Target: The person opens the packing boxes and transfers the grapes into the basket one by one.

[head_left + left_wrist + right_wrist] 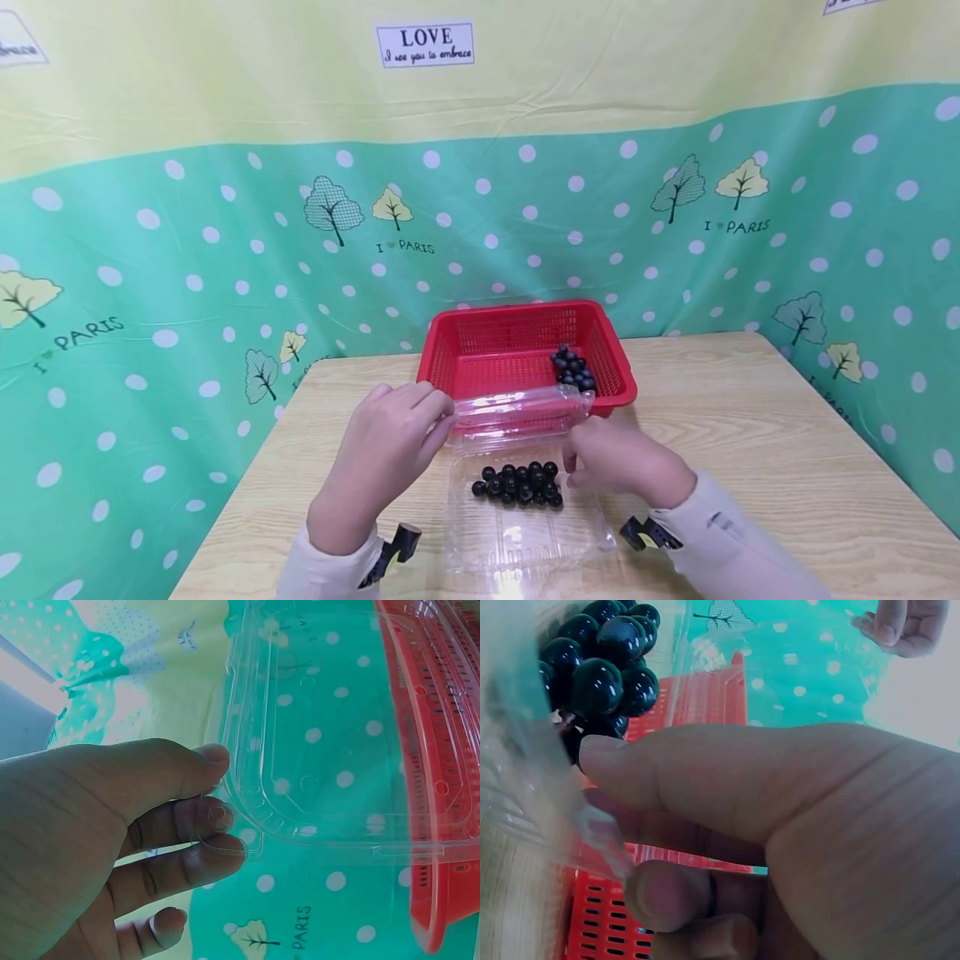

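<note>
A clear plastic clamshell box lies unfolded, its base [532, 542] flat and its lid [517, 408] tilted up behind. My left hand [401, 442] pinches the lid's left corner between thumb and fingers [217, 855]. A bunch of dark, glossy grapes [517, 485] sits in the base; its near end fills the upper left of the right wrist view. At the base's right side is my right hand [618, 458], fingers loosely bent. Its thumb tip appears close to the grapes in the right wrist view, while the head view shows a small gap between them.
Behind the box stands a red slotted basket [480, 312], partly covered by the lid. Another bunch of dark grapes [573, 371] lies in its right side. The wooden table [712, 400] ends at a polka-dot green and yellow curtain [525, 183].
</note>
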A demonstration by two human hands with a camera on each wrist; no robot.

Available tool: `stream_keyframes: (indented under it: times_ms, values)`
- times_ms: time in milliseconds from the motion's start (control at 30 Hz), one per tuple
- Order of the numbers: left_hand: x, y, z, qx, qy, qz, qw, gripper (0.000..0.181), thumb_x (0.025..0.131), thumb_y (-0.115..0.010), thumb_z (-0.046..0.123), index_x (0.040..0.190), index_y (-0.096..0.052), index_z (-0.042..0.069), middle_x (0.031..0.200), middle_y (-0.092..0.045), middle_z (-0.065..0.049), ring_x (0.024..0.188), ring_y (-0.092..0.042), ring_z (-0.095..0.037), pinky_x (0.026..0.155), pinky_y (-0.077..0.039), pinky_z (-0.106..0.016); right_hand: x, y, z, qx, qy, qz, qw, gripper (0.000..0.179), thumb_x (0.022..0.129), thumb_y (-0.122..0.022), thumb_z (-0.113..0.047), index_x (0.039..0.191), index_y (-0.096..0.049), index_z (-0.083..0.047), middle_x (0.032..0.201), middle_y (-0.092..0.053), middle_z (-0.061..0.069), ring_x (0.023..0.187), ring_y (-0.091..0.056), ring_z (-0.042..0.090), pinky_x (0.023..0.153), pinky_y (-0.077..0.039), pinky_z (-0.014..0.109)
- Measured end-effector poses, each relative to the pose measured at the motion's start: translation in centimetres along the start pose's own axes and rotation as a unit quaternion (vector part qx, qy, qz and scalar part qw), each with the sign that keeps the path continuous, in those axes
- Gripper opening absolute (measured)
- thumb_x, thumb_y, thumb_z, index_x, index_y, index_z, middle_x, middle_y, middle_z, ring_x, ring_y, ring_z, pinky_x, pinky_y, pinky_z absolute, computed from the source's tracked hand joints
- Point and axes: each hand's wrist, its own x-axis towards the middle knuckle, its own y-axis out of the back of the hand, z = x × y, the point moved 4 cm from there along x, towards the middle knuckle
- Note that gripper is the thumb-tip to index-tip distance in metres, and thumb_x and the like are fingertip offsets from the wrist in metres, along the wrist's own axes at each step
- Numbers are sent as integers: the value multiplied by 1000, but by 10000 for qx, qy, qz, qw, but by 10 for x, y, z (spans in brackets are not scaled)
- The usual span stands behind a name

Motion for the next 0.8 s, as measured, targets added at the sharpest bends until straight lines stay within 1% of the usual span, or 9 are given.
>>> stream_keyframes:
  times_ms: [67,167,267,367,500,800]
  values:
    - [0,0,0,-7,-4,8,10000,6,88,-79,18,91,-74,18,81,-71,5,67,-63,-11,57,-37,-25,1,-2,-1,-12,26,9,10000,8,79,-86,-21,79,-77,-22,80,-71,-11,72,-63,8,68,-54,32]
    - [0,0,0,-20,-3,13,10000,6,88,-79,18,91,-74,18,81,-71,5,67,-63,-11,57,-36,-25,3,-5,-3,-100,184,97,9997,7,80,-85,-22,79,-78,-23,76,-70,-13,68,-61,6,66,-53,29]
    - [0,0,0,-18,2,12,10000,6,88,-79,17,91,-74,18,81,-71,5,68,-63,-11,58,-36,-26,5,-9,-5,-69,388,137,9991,6,80,-83,-20,78,-78,-22,73,-69,-15,64,-60,2,64,-52,26]
    - [0,-1,-1,-10,3,3,10000,6,88,-79,17,90,-73,18,81,-71,6,67,-62,-11,58,-36,-26,7,-13,-6,-7,483,125,9988,7,78,-82,-16,76,-78,-21,69,-67,-16,59,-57,0,60,-51,24]
    - [0,-2,-1,-20,-9,-1,10000,7,87,-80,18,90,-74,18,80,-71,6,66,-62,-10,58,-36,-25,7,-16,-6,-90,462,147,9988,9,78,-82,-16,74,-77,-22,67,-65,-16,57,-54,0,59,-50,24]
    - [-1,-2,-1,-35,-17,-35,10000,8,87,-80,18,91,-73,19,80,-71,6,66,-62,-10,58,-36,-25,9,-19,-8,-416,350,308,9980,13,77,-83,-19,69,-73,-24,63,-61,-17,56,-51,2,60,-51,28]
